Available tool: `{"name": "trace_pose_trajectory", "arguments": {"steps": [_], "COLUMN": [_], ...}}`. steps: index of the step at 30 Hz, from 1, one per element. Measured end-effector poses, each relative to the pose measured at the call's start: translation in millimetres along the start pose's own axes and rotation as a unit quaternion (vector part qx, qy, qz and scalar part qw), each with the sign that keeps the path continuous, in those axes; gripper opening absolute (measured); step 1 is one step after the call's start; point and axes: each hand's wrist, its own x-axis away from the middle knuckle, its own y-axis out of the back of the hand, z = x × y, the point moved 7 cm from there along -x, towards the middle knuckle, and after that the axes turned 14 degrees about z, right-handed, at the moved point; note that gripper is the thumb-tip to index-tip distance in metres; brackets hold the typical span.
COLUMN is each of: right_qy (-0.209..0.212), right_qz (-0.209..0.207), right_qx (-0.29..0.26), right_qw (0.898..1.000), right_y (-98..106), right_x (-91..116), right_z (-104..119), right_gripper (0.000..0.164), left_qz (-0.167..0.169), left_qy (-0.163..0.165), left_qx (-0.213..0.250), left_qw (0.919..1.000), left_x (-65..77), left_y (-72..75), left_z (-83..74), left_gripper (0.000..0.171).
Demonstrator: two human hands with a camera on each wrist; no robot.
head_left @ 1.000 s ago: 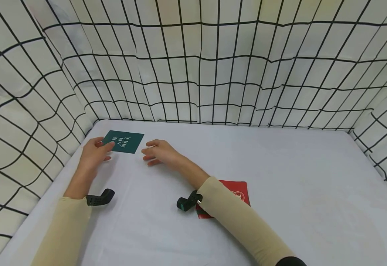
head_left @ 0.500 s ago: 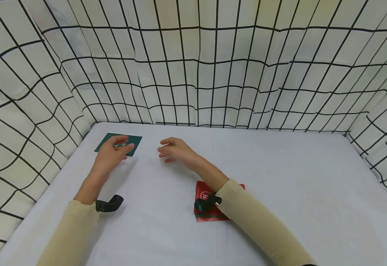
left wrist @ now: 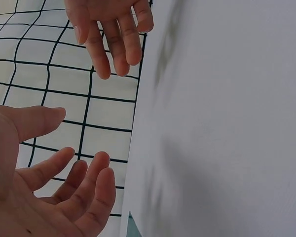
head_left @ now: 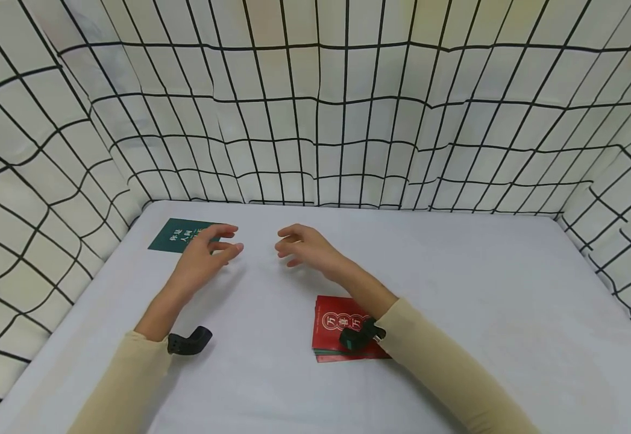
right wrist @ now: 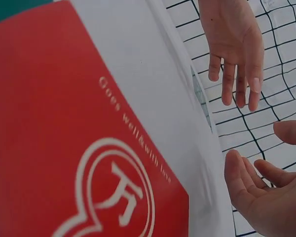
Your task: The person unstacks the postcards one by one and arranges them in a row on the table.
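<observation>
In the head view my left hand hovers over the table with fingers loosely bent and nothing in them. It overlaps the right part of a dark green card printed with white characters, which lies flat at the far left. Facing it across a small gap is my right hand, relaxed and holding nothing. Under the right wrist lies a stack of cards, a red one on top with white ring emblems and green edges beneath. The right wrist view shows this red card up close, lettered "Goes well&with love".
A white-covered table spreads under both arms. Black grid netting over pale walls rises behind and along both sides. Each wrist carries a small black camera, such as the left wrist camera.
My left hand has moved right, away from the green card's left part, with the card staying on the table. The right hand has also shifted right, uncovering more of the red stack.
</observation>
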Motion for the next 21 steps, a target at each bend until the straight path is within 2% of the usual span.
{"name": "trace_pose_trajectory", "arguments": {"steps": [11, 16, 21], "right_qy": [0.014, 0.004, 0.015], "right_qz": [-0.008, -0.014, -0.010], "right_qx": [0.034, 0.054, 0.078], "right_qw": [0.999, 0.998, 0.997], "right_y": [14.8, 18.8, 22.2], "right_x": [21.6, 30.9, 41.8], "right_z": [-5.2, -8.6, -7.4], "right_gripper": [0.049, 0.048, 0.046], "left_qz": [0.020, 0.035, 0.048], "left_qy": [-0.013, -0.028, -0.043], "left_qx": [-0.017, -0.020, -0.021], "left_qw": [0.9996, 0.9988, 0.9977], "left_x": [-5.3, -6.5, -7.5], "left_y": [-19.5, -30.8, -42.3], "left_z": [-12.9, -20.0, -25.2], "left_gripper": [0.056, 0.054, 0.053]}}
